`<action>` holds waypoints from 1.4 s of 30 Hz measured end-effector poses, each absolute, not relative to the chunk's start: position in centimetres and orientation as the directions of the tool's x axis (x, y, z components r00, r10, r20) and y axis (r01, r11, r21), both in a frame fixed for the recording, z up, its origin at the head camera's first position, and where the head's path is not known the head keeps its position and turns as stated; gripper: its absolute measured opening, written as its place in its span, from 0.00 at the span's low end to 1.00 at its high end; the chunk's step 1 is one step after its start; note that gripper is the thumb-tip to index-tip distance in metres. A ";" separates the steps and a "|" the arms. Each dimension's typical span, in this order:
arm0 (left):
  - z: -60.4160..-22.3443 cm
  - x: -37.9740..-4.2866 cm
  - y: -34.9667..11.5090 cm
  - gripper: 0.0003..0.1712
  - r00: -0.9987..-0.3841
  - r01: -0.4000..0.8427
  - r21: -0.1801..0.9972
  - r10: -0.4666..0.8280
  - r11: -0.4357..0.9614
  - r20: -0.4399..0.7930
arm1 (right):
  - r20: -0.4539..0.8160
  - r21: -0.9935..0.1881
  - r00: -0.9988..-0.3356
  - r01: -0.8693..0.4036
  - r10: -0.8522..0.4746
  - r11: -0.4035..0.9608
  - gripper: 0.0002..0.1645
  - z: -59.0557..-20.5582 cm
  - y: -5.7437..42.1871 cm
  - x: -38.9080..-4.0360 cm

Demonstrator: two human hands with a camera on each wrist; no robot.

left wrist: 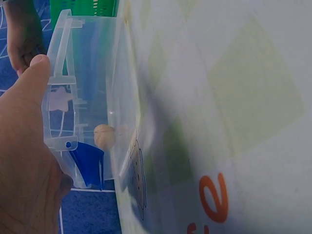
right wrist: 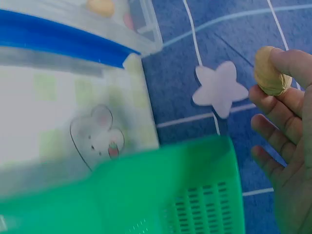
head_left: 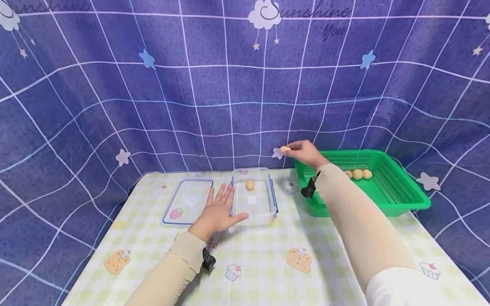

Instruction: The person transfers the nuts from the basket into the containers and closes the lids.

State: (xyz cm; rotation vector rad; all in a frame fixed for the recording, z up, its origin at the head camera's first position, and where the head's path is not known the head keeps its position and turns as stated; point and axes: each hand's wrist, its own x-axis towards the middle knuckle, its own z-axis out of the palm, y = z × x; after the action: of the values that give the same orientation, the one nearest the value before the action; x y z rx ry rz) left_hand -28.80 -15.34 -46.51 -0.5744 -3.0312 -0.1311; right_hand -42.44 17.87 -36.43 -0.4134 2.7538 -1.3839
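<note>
My right hand [head_left: 305, 153] pinches a walnut [right wrist: 271, 71] between thumb and fingertips, above the left rim of the green basket. In the right wrist view its other fingers are loosely bent beneath. A clear plastic container [head_left: 254, 212] with blue side clips stands on the table, one walnut [head_left: 250, 185] inside toward the back. My left hand [head_left: 218, 214] is at its left front corner with fingers spread, the thumb over the front rim. In the left wrist view, the thumb [left wrist: 40, 61] lies along the container's rim.
The green basket [head_left: 405, 208] stands at the right with several walnuts [head_left: 357, 174] in it, partly hidden by my right arm. A clear lid with a blue seal [head_left: 187, 202] lies flat left of the container. A blue patterned curtain [head_left: 245, 85] hangs behind the checked tablecloth [head_left: 264, 276].
</note>
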 end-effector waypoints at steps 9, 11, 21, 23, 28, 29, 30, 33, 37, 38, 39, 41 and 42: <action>-46.4 -29.0 -15.3 0.64 -0.933 0.360 0.068 0.358 0.930 0.047 | 0.097 -0.771 -0.956 -0.249 -0.278 0.586 0.30 -36.7 14.8 -42.4; -46.4 -29.0 -15.3 0.64 -0.935 0.355 0.063 0.353 0.933 0.042 | 0.104 -0.765 -0.954 -0.257 -0.280 0.590 0.30 -37.0 14.1 -42.4; -46.2 -28.7 -15.3 0.63 -0.930 0.365 0.083 0.361 0.927 0.068 | 0.086 -0.784 -0.949 -0.252 -0.303 0.568 0.30 -38.3 10.5 -42.5; -46.2 -28.7 -15.3 0.63 -0.931 0.364 0.073 0.360 0.929 0.059 | 0.091 -0.775 -0.947 -0.262 -0.309 0.575 0.30 -38.6 9.9 -42.5; -46.2 -28.7 -15.4 0.64 -0.930 0.366 0.062 0.363 0.929 0.054 | 0.114 -0.760 -0.943 -0.285 -0.312 0.584 0.30 -39.5 8.3 -42.7; -46.2 -28.7 -15.4 0.64 -0.929 0.368 0.065 0.365 0.927 0.058 | 0.116 -0.760 -0.943 -0.287 -0.313 0.583 0.29 -39.6 7.9 -42.7; -46.2 -28.7 -15.4 0.64 -0.929 0.369 0.068 0.366 0.927 0.062 | 0.119 -0.760 -0.941 -0.291 -0.316 0.582 0.29 -39.7 7.6 -42.6; -46.2 -28.7 -15.4 0.63 -0.926 0.375 0.082 0.369 0.923 0.074 | 0.136 -0.749 -0.935 -0.314 -0.328 0.584 0.27 -39.8 6.7 -42.4; -46.4 -28.8 -15.6 0.63 -0.924 0.380 0.085 0.373 0.921 0.088 | 0.148 -0.736 -0.931 -0.329 -0.334 0.592 0.27 -40.2 5.7 -42.5; -46.6 -28.9 -15.6 0.63 -0.923 0.382 0.084 0.375 0.920 0.091 | 0.150 -0.731 -0.931 -0.331 -0.334 0.597 0.27 -40.3 5.5 -42.5; -46.7 -29.0 -15.6 0.63 -0.922 0.384 0.086 0.376 0.919 0.096 | 0.151 -0.729 -0.930 -0.333 -0.334 0.597 0.27 -40.4 5.3 -42.5; -47.1 -29.2 -15.7 0.63 -0.921 0.386 0.092 0.377 0.918 0.100 | 0.159 -0.726 -0.928 -0.341 -0.336 0.598 0.28 -40.6 5.0 -42.5; -47.2 -29.2 -15.7 0.63 -0.921 0.386 0.090 0.377 0.918 0.098 | 0.163 -0.725 -0.928 -0.343 -0.336 0.597 0.27 -40.7 4.8 -42.5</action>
State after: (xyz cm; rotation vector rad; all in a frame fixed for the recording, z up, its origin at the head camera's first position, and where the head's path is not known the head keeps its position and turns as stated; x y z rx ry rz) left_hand -29.23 -15.68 -47.20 -0.5973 -2.9994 -0.1651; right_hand -42.51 4.82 -40.67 -0.5987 2.8154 -1.2811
